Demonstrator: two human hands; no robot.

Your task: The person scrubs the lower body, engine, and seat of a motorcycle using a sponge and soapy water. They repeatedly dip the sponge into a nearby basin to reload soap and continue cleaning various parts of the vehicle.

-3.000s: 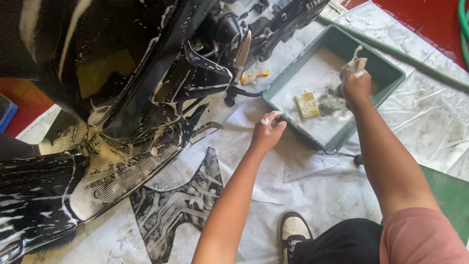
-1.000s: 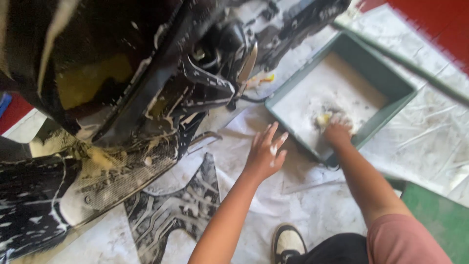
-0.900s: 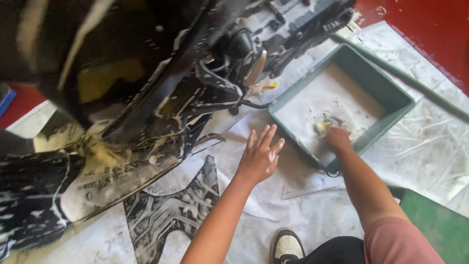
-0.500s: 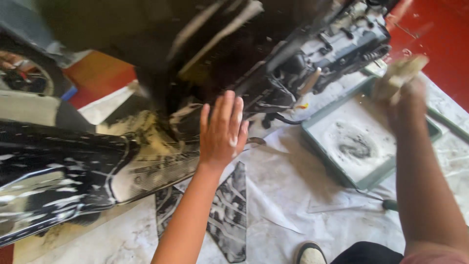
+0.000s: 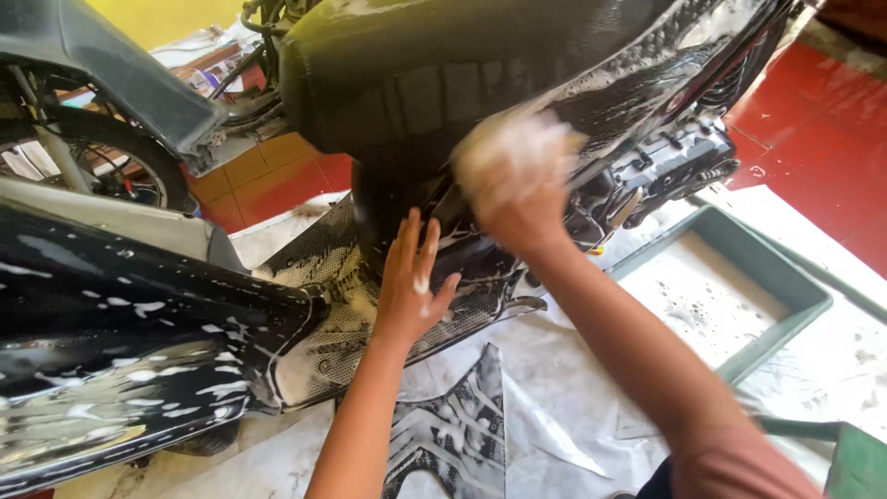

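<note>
A black scooter point(image 5: 139, 314) covered in soap suds fills the left and top of the head view, with its dark seat point(image 5: 443, 74) above. My left hand point(image 5: 413, 282) is flat and open against the foamy footboard panel point(image 5: 342, 314). My right hand point(image 5: 517, 180) is blurred and covered in foam; it is closed around a soapy sponge point(image 5: 513, 148) pressed against the side of the scooter body just under the seat.
A grey-green rectangular tray point(image 5: 785, 277) with sudsy water lies on the white marbled floor at the right. A loose black patterned panel point(image 5: 443, 430) lies on the floor below my arms. Red tiles point(image 5: 832, 139) at the right, front wheel point(image 5: 92, 157) at the left.
My right hand lifted the sponge out of the tray and brought it up left onto the scooter body. My left hand left the floor and settled on the footboard. The view swung left.
</note>
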